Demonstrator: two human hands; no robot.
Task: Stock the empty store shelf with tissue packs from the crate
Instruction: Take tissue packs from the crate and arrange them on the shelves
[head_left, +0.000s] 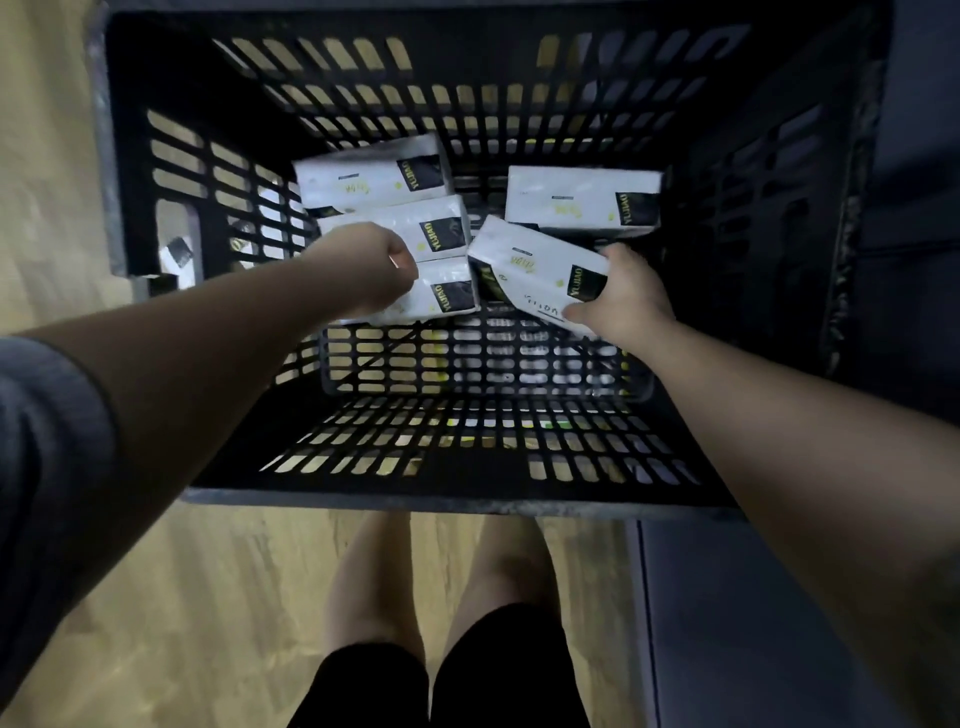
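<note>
Lying under both hands (621, 296), perhaps gripped: tissue packs (540, 265).

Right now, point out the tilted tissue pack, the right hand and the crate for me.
tilted tissue pack (537, 260): head view, middle of its white top face.
right hand (626, 299): head view, back of the hand gripping that pack.
crate (447, 496): head view, bare near rim.

- Pale, wood-grain plank floor (218, 582) spreads under the scene, showing at left and in the foreground.
- A dark blue-grey, flat-faced cabinet or panel (769, 623) stands along the right edge.
- Light is dim, with deep shadow at right.
</note>
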